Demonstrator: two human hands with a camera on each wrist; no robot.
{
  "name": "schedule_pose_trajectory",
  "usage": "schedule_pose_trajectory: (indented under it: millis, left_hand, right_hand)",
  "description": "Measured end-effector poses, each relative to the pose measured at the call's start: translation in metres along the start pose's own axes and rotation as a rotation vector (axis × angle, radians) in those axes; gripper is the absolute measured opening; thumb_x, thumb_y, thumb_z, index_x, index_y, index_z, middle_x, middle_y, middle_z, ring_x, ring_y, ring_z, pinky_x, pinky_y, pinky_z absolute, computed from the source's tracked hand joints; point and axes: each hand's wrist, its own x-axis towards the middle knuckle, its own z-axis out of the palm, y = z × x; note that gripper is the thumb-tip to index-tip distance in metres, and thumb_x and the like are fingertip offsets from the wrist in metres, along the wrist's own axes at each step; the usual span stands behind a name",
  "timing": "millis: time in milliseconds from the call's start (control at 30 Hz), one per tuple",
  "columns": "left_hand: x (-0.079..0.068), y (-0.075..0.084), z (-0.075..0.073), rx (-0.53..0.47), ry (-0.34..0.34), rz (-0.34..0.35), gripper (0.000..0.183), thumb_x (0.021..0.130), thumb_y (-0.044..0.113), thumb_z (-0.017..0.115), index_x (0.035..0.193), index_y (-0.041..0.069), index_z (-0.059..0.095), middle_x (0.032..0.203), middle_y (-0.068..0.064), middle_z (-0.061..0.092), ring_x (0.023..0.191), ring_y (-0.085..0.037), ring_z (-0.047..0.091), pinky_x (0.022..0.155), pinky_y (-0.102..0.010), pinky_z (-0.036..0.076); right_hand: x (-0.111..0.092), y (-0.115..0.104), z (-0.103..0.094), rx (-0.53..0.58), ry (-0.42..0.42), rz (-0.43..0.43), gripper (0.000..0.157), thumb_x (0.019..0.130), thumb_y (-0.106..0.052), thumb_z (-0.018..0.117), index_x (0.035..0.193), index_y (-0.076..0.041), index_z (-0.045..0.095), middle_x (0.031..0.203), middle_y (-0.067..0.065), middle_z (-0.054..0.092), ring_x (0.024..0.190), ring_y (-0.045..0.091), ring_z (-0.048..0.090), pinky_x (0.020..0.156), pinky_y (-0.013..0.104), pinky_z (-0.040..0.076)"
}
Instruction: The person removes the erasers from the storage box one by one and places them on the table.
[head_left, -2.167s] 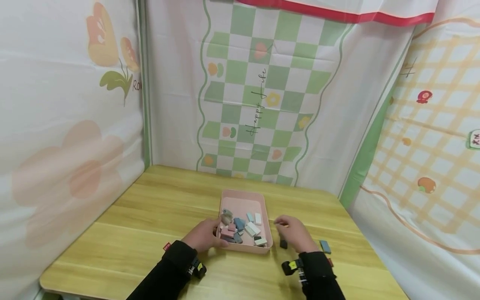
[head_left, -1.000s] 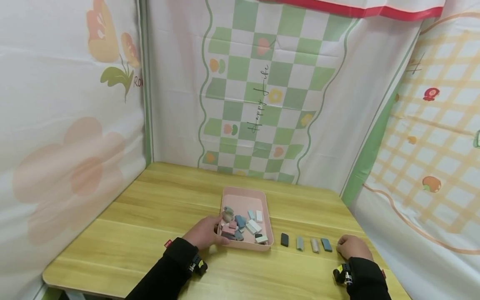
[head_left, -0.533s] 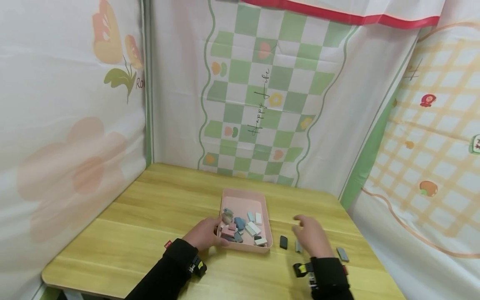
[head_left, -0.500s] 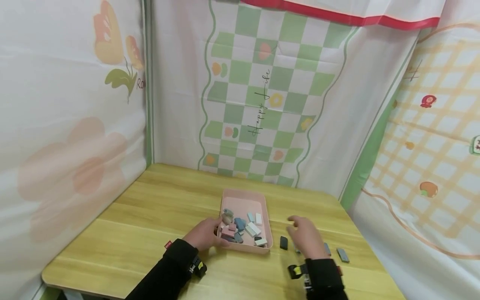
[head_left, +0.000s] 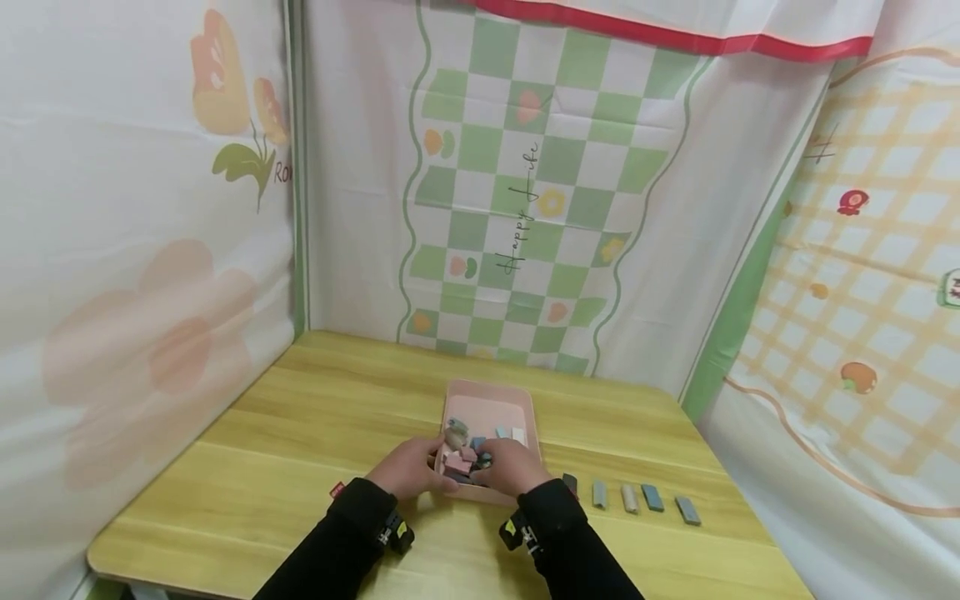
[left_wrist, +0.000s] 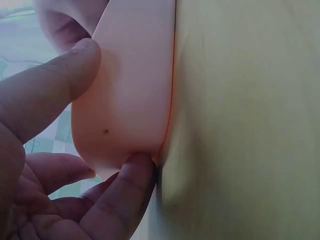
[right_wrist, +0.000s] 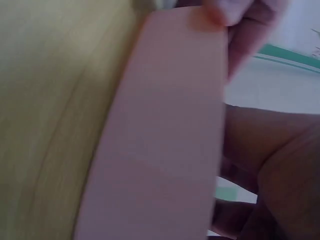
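Observation:
The pink tray [head_left: 487, 402] stands on the wooden table, with small blocks heaped in its near left part. My left hand [head_left: 408, 468] grips the tray's near left corner; in the left wrist view its thumb lies against the tray wall [left_wrist: 132, 75] and other fingers curl under the bottom edge. My right hand [head_left: 513, 468] reaches over the near right side into the tray. Its fingertips are down among the blocks, beside a pink block [head_left: 457, 463] and a dark piece. In the right wrist view the tray wall [right_wrist: 160, 140] hides them, so I cannot tell whether they pinch anything.
Right of the tray several blocks lie in a spaced row: black [head_left: 570, 482], grey-green [head_left: 599, 495], beige [head_left: 628, 498], blue [head_left: 652, 497] and grey [head_left: 687, 510]. A white block [head_left: 518, 434] lies inside the tray. Printed curtains [head_left: 525, 208] surround the table [head_left: 345, 392].
My right hand has left a grey block at the row's right end and moved left, over the row, into the tray. My left hand has stayed at the tray's corner.

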Motion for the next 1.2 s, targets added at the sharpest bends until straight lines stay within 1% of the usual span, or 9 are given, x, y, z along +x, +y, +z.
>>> schedule_pose_trajectory:
  millis: [133,333,433,567,633,767,867,1000,1200]
  left_hand:
    - [0.0,-0.002,0.0,-0.002,0.017,0.009,0.096,0.089,0.034,0.088,0.165,0.006,0.037,0.145,-0.02,0.064,0.129,-0.038,0.063,0.103,-0.058,0.053]
    - [0.004,-0.005,0.002,0.012,0.084,0.026,0.066,0.087,0.037,0.089,0.143,0.01,0.066,0.135,-0.014,0.071,0.121,-0.036,0.067,0.093,-0.053,0.057]
    - [0.005,-0.005,0.003,0.014,0.119,0.031,0.058,0.087,0.038,0.089,0.134,0.01,0.072,0.131,-0.013,0.073,0.117,-0.036,0.068,0.091,-0.053,0.057]
    - [0.006,-0.005,0.005,0.016,0.142,0.01,0.063,0.084,0.037,0.091,0.136,0.006,0.071,0.135,-0.016,0.072,0.121,-0.038,0.067,0.095,-0.056,0.056]
    - [0.006,-0.005,0.006,0.005,0.15,-0.012,0.065,0.083,0.036,0.092,0.136,0.005,0.07,0.137,-0.017,0.071,0.124,-0.039,0.066,0.098,-0.057,0.055]
    - [0.003,0.0,0.003,-0.018,0.172,-0.045,0.066,0.085,0.033,0.09,0.139,0.002,0.068,0.142,-0.019,0.068,0.126,-0.04,0.065,0.099,-0.057,0.055]
    - [0.0,0.003,-0.003,-0.025,0.189,-0.059,0.065,0.087,0.031,0.089,0.14,0.001,0.067,0.142,-0.02,0.067,0.124,-0.039,0.066,0.098,-0.054,0.056]
    - [-0.002,0.004,-0.008,-0.028,0.206,-0.084,0.066,0.087,0.03,0.089,0.142,0.001,0.065,0.143,-0.02,0.066,0.127,-0.04,0.065,0.1,-0.054,0.055]
    - [-0.001,-0.001,-0.005,-0.002,0.198,-0.102,0.067,0.087,0.034,0.089,0.141,0.001,0.066,0.144,-0.017,0.066,0.128,-0.039,0.064,0.1,-0.054,0.055]
  right_hand:
    - [0.008,-0.001,0.01,0.021,0.001,0.033,0.036,0.091,-0.027,0.086,0.117,-0.009,0.07,0.109,0.01,0.073,0.099,0.032,0.069,0.083,0.047,0.055]
    - [0.015,-0.005,0.013,0.016,-0.01,0.072,0.042,0.092,-0.031,0.085,0.121,-0.01,0.064,0.103,0.007,0.071,0.108,0.037,0.07,0.081,0.046,0.053]
    - [0.015,-0.006,0.01,0.011,-0.016,0.071,0.039,0.091,-0.029,0.086,0.115,-0.01,0.063,0.099,0.006,0.069,0.095,0.031,0.07,0.077,0.042,0.052]
    - [0.014,-0.008,0.007,-0.043,-0.012,0.087,0.03,0.091,-0.024,0.087,0.103,-0.01,0.063,0.094,0.007,0.059,0.079,0.021,0.055,0.069,0.037,0.043]
    - [0.015,-0.008,0.008,-0.077,0.003,0.089,0.025,0.092,-0.02,0.085,0.1,-0.009,0.065,0.097,0.01,0.055,0.077,0.022,0.051,0.067,0.036,0.042]
    - [0.021,-0.007,0.013,-0.143,0.016,0.042,0.03,0.1,-0.015,0.076,0.128,-0.007,0.067,0.126,0.019,0.059,0.093,0.028,0.064,0.073,0.037,0.05]
    - [0.03,-0.007,0.015,-0.213,0.016,-0.022,0.028,0.104,-0.014,0.069,0.131,-0.009,0.066,0.131,0.018,0.062,0.103,0.029,0.066,0.078,0.039,0.052]
    - [0.04,-0.007,0.017,-0.211,0.039,-0.053,0.005,0.103,-0.01,0.068,0.099,-0.009,0.072,0.104,0.011,0.062,0.084,0.022,0.056,0.073,0.035,0.044]
    - [0.038,-0.008,0.023,-0.157,0.033,0.005,0.007,0.101,-0.018,0.073,0.098,-0.014,0.068,0.101,0.008,0.053,0.074,0.015,0.045,0.067,0.031,0.038]
